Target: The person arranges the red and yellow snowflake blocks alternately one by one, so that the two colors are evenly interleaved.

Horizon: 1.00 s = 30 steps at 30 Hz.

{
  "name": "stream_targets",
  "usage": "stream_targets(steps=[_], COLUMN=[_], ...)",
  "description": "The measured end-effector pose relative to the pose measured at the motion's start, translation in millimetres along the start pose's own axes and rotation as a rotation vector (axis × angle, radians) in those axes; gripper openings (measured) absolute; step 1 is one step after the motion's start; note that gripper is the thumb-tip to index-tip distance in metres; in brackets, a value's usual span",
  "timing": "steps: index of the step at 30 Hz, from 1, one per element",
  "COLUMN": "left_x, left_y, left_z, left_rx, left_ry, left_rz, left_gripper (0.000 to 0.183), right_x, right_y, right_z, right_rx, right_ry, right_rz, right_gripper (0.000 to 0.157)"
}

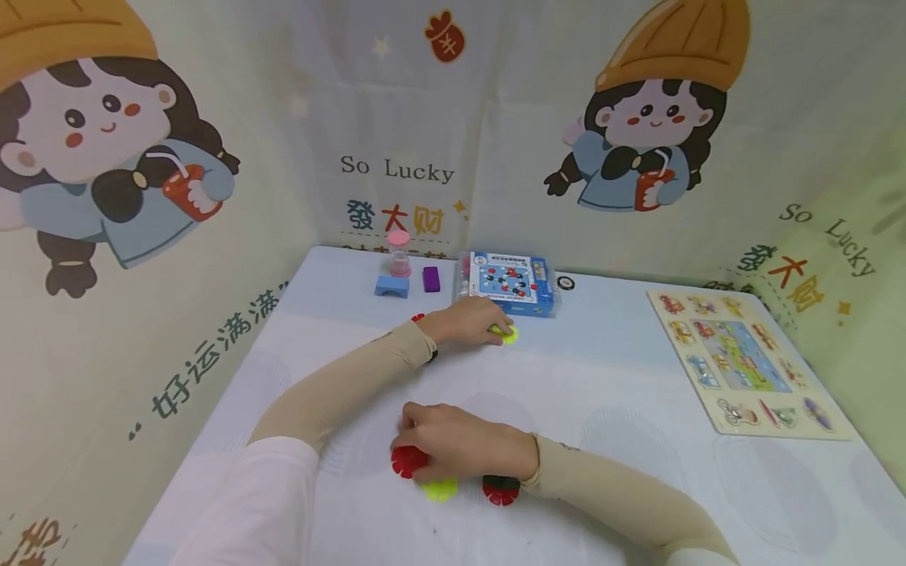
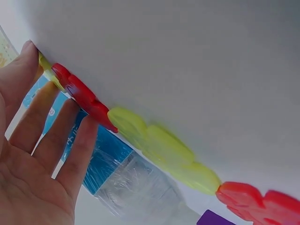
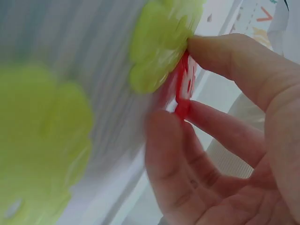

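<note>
My left hand (image 1: 470, 321) is at the back of the table, pinching a yellow snowflake disc (image 1: 506, 336) between thumb and fingers. In the left wrist view that disc ends a row on the table, followed by a red disc (image 2: 84, 93), another yellow disc (image 2: 161, 147) and a red one (image 2: 260, 204). Nearer the front, my right hand (image 1: 460, 444) holds a red snowflake disc (image 1: 409, 462) on edge by thumb and fingertips. A yellow disc (image 1: 441, 490) lies beside it, partly under the hand. Another red disc (image 1: 501, 495) shows below the right wrist.
Behind the left hand lies a boxed molecule model set (image 1: 510, 283). Left of it are a purple block (image 1: 431, 279), a blue arch block (image 1: 392, 286) and a pink-capped sand timer (image 1: 399, 253). A wooden picture puzzle board (image 1: 750, 362) lies at the right, near a printed cloth wall (image 1: 524, 126).
</note>
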State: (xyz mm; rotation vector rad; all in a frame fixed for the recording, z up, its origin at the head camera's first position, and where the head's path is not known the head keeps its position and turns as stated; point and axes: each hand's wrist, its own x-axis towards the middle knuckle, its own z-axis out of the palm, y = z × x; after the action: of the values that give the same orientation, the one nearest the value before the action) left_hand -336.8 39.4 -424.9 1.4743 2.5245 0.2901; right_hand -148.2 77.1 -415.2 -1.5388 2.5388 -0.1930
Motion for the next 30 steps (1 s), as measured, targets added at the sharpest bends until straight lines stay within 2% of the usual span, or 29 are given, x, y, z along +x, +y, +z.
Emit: stream_targets(steps=[6,10,14,16,19,23,27,30], left_x=[0.4,0.7,0.2,0.5,1.2,2.1,1.2,0.0], left_y=[-0.3,0.0,-0.1,-0.1,0.6,0.9,1.1,1.6], left_z=[1.9,3.0,3.1,2.9,1.9,1.7,1.0,0.1], left_rx=[0.009,0.002,0.006,0.008,0.003,-0.012,-0.014,0.0], left_ry=[0.003,0.004,0.002,0.008,0.023,0.029,0.028,0.026], left_rz=[0.002,0.009,0.004,0.0,-0.003,-0.004,-0.011,-0.011], left_gripper=[0.035,0.035,0.035,0.035,0.034,0.032,0.031,0.031], right_x=[4.3,7.7,9.2,5.8,-9.1,-46.1,-82.4,-96.7], right_y=[-4.4,-4.8,-4.7,-0.4,17.4,63.1,119.5,155.3], right_z=[-2.1,-2.7,-2.5,-5.2,-13.5,-26.5,-34.8,-35.5], right_rx=[0.081,0.016,-0.073,-0.061,0.012,0.122,0.119,0.075], right_ry=[-0.043,-0.041,0.008,0.026,0.055,0.15,0.283,0.323], right_rz=[-0.015,-0.03,-0.054,-0.033,0.041,0.193,0.396,0.587], right_gripper=[0.037,0.031,0.026,0.027,0.035,0.042,0.039,0.04])
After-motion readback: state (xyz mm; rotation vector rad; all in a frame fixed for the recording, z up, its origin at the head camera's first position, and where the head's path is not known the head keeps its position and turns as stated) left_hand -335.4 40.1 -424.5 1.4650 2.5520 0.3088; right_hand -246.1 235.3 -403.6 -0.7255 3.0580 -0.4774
